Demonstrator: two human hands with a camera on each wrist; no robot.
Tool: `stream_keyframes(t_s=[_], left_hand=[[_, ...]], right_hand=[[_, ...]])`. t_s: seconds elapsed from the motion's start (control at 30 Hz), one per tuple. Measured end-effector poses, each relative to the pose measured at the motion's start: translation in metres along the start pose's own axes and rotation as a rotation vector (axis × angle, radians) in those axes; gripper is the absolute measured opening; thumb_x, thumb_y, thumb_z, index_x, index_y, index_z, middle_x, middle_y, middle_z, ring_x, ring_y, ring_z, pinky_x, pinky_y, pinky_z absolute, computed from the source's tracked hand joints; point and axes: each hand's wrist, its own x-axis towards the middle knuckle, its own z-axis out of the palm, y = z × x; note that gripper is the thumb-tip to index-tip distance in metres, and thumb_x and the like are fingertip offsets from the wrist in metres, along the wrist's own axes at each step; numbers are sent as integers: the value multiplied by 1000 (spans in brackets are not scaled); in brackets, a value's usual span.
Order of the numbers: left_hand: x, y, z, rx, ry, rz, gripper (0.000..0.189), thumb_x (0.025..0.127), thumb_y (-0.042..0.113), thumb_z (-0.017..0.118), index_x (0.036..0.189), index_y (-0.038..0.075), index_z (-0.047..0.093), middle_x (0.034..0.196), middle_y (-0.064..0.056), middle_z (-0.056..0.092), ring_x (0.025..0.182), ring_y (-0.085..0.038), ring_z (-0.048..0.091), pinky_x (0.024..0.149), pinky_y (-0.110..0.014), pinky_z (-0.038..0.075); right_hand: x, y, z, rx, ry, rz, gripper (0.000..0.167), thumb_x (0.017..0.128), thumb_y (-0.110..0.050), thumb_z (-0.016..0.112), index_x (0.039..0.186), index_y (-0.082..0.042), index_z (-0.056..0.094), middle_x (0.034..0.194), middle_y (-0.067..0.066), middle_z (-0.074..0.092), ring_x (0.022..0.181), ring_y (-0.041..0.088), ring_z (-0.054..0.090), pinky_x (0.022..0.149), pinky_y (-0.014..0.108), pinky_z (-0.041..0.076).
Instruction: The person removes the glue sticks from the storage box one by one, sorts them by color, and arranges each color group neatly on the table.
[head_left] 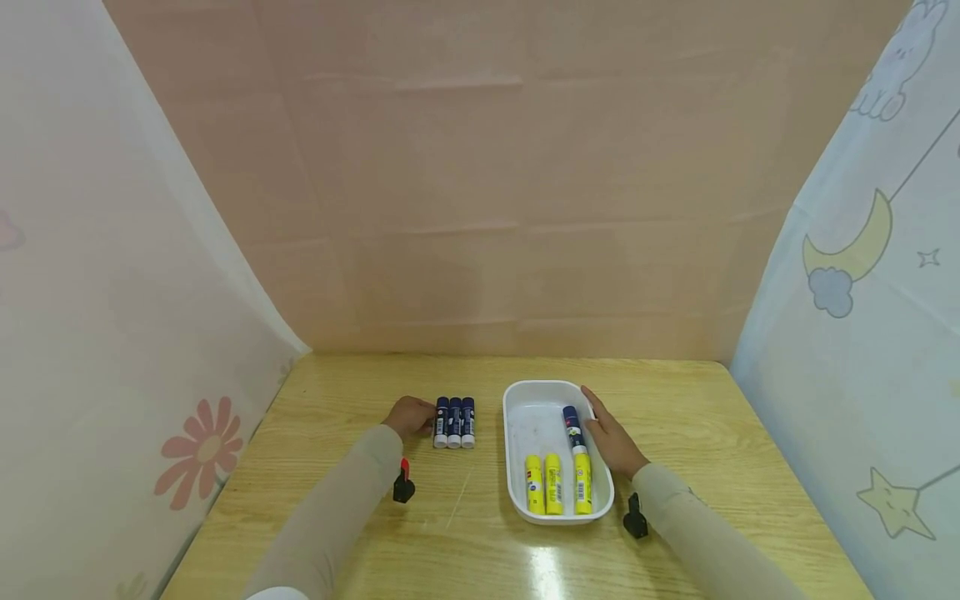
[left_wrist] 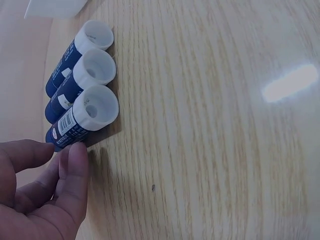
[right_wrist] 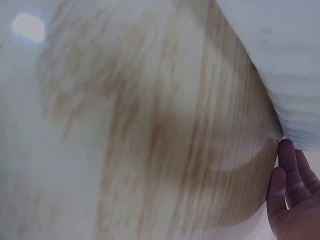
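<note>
Three dark blue glue sticks [head_left: 454, 422] with white ends lie side by side on the table. My left hand [head_left: 410, 416] is at the left side of the row, and in the left wrist view its fingertips [left_wrist: 78, 152] touch the nearest glue stick [left_wrist: 75, 125]. To the right stands a white tray [head_left: 534, 392]. Along its right wall rests my right hand [head_left: 617, 446] with extended fingers, seen low against the outer wall in the right wrist view. Inside the tray are one blue glue stick [head_left: 574, 428] and three yellow glue sticks [head_left: 553, 484].
The wooden table [head_left: 420, 542] ends at a pinkish backdrop [head_left: 480, 208]. Printed cloth hangs at the left [head_left: 112, 292] and right [head_left: 862, 333]. A black strap piece [head_left: 403, 487] sits by the left wrist and another [head_left: 635, 521] by the right.
</note>
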Motion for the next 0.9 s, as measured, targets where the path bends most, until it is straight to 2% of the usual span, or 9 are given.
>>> stream_keyframes(t_s=[0.27,0.4,0.63,0.8,0.9], left_hand=[[-1,-4,-2,-35,16,19,29,98,8,52,119,-10,63,92,-12,63,79,-19,60,70,-29,57],[-3,-3,-5,-33,2,30,28,99,8,51,117,-10,63,90,-11,62,77,-19,60,71,-30,57],[-6,8,-13,-5,-37,50,27,99,13,47,98,-8,64,86,-15,62,74,-23,59,72,-35,54],[-7,20,-14,-30,-58,67,32,99,17,46,102,-9,64,93,-20,63,80,-29,59,82,-43,52],[-10,30,-13,-73,-67,88,35,101,20,45,109,-9,62,100,-21,63,88,-30,60,88,-45,51]], right_hand=[[1,0,0,11,-6,4,57,106,-20,33,158,-26,9,160,15,18,142,42,19,111,61,17],[2,1,0,4,-1,-4,57,106,-20,34,158,-25,10,159,17,19,142,42,20,111,61,17],[3,2,0,4,-4,-7,57,106,-20,33,158,-27,9,160,16,17,142,43,19,111,62,17],[2,1,0,11,-4,-2,57,106,-19,33,158,-27,9,160,16,17,142,43,19,111,62,16],[2,1,1,9,-8,-1,58,106,-19,33,158,-26,9,160,17,17,142,43,19,111,62,17]])
